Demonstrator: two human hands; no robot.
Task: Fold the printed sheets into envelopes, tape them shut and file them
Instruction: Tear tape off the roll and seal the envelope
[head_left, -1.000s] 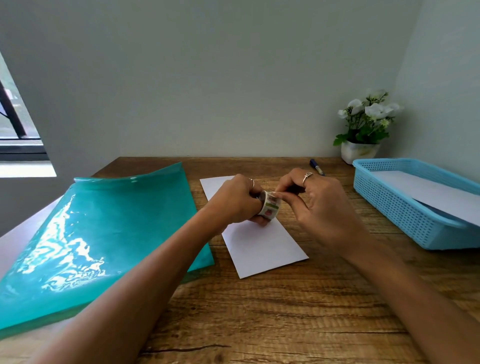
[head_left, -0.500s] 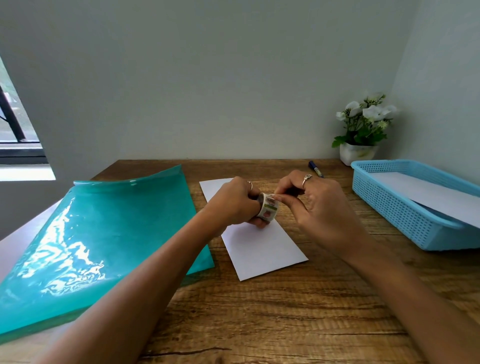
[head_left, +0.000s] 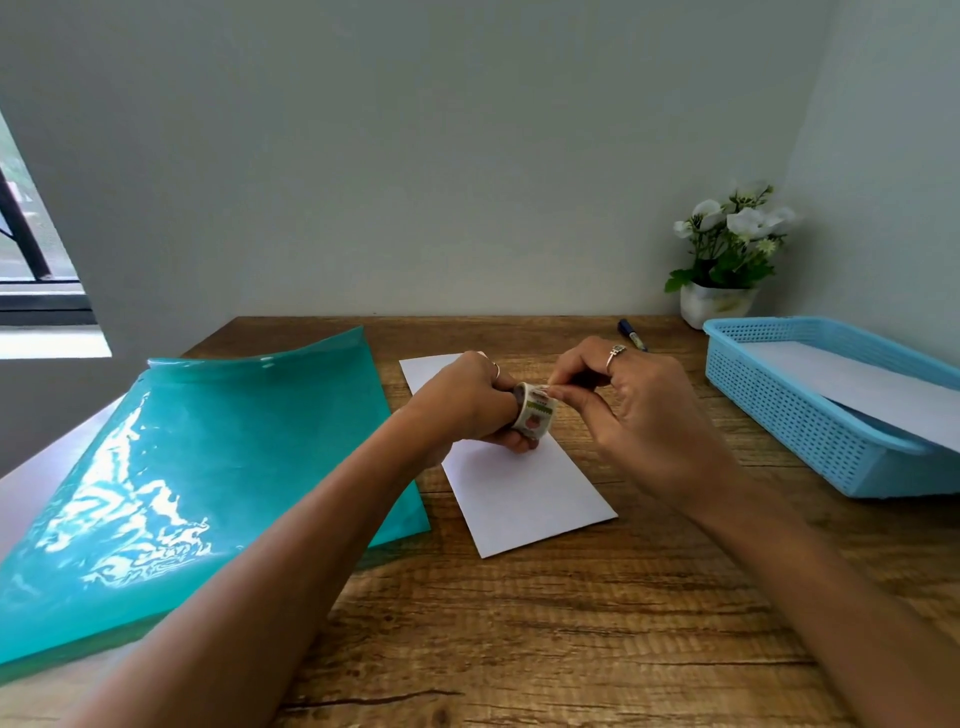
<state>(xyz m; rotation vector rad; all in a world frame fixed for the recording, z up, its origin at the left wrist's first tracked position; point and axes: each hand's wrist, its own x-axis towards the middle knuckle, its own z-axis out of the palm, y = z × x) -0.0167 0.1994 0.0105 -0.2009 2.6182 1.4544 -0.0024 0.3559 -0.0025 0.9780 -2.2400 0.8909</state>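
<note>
A small roll of patterned tape (head_left: 535, 413) is held above a folded white sheet (head_left: 524, 493) that lies on the wooden desk. My left hand (head_left: 467, 400) grips the roll from the left, fingers curled round it. My right hand (head_left: 634, 410) pinches the loose tape end at the top of the roll with thumb and forefinger. The far end of the white sheet shows beyond my hands. A teal plastic file folder (head_left: 197, 467) lies open on the left, its far edge curled up.
A light blue plastic basket (head_left: 789, 415) holding white paper stands at the right. A blue pen (head_left: 631, 334) lies near the back edge, beside a white pot of white flowers (head_left: 722, 260). A window is at the far left.
Both hands stay over the sheet with the roll. My right fingers have shifted slightly on the top of the roll, picking at the tape end.
</note>
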